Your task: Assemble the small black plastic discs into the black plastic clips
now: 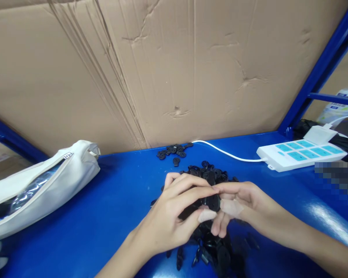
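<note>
My left hand (179,212) and my right hand (243,204) meet above a heap of small black plastic parts (217,247). Between their fingertips is one round black plastic part (212,201), gripped from both sides. Whitish tape is wrapped on both thumbs. More of the heap shows behind my fingers, and some of it is hidden under my hands. Farther back, by the cardboard, lies a smaller cluster of similar black parts (174,150), some with round, perforated heads.
A white power strip (301,154) with blue sockets and a plugged-in adapter (320,134) stands right on the blue surface (127,193); its white cable (226,155) runs back left. A partly unzipped white pouch (72,181) lies left. Cardboard (168,69) walls the back, between blue posts (321,65).
</note>
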`<action>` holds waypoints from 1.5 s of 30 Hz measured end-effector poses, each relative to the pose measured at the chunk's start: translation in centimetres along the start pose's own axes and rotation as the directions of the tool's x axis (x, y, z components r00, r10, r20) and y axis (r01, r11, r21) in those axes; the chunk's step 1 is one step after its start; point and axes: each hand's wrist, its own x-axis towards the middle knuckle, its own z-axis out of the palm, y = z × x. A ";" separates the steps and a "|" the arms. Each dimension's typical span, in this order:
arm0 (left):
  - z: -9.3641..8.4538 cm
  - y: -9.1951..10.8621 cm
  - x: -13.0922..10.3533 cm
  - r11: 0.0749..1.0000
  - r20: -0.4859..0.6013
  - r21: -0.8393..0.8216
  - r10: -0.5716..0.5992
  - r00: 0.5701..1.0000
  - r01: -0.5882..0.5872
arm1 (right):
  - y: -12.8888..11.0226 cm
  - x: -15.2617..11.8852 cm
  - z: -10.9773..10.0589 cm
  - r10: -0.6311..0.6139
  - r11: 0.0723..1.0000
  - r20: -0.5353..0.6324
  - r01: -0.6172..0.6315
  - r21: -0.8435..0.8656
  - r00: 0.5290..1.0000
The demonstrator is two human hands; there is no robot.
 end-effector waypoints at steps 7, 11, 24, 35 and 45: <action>1.1 0.0 -0.3 0.977 -0.108 0.191 0.113 0.988 -0.091 | -0.1 0.2 0.5 -0.023 0.997 -0.091 0.017 -0.070 0.996; 1.7 -0.1 -0.6 0.957 -0.205 0.264 0.176 0.963 -0.119 | 0.1 0.3 0.5 -0.031 0.999 -0.114 0.029 -0.025 0.993; 2.9 0.7 -1.0 0.770 -0.033 0.600 0.297 0.954 -0.218 | 0.5 0.0 1.0 -0.020 0.976 -0.151 0.052 0.209 0.988; 2.2 0.0 -0.4 0.986 -0.347 0.142 -0.036 0.937 0.090 | 1.0 0.5 1.5 -0.037 0.988 -0.187 0.064 0.142 0.982; -0.6 -8.5 -1.2 0.813 -0.094 0.175 -0.548 0.831 0.556 | 1.6 -0.1 -0.3 -0.448 0.765 -0.300 0.187 -0.617 0.842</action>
